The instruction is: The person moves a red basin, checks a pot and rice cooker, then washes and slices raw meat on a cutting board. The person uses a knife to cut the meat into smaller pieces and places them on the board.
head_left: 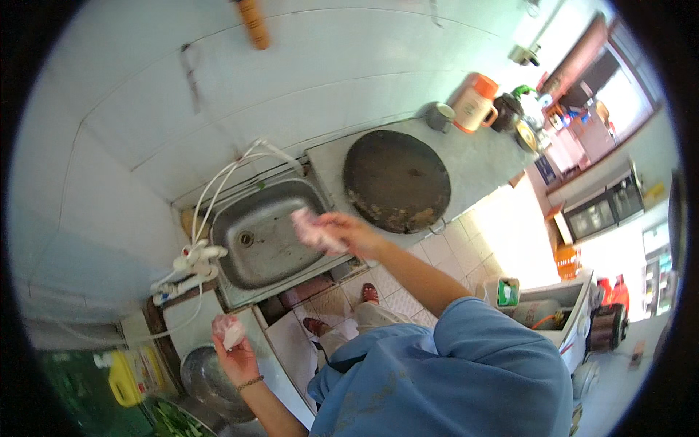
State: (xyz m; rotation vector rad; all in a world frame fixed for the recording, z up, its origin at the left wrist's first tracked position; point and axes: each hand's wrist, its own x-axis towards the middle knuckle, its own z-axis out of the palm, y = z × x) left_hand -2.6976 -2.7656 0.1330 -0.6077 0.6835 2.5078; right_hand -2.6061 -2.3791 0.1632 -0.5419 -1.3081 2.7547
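My right hand (354, 234) is closed around a long pale pink piece of raw meat (314, 231), held over the right side of the steel sink (255, 273). The meat is slightly blurred. Lower left, my left hand (238, 362) grips a smaller pink-and-white lump of raw meat (227, 329) in its fingertips, above the edge of a metal bowl (211, 382). Part of that bowl is hidden by my left hand and wrist.
White taps with hoses (198, 264) stand at the sink's left. A large dark round lid (397, 182) lies on the counter, with a grey mug (440, 117) and a thermos jug (476, 105) beyond. Leafy greens (175, 421) and a yellow jug (125, 380) are lower left.
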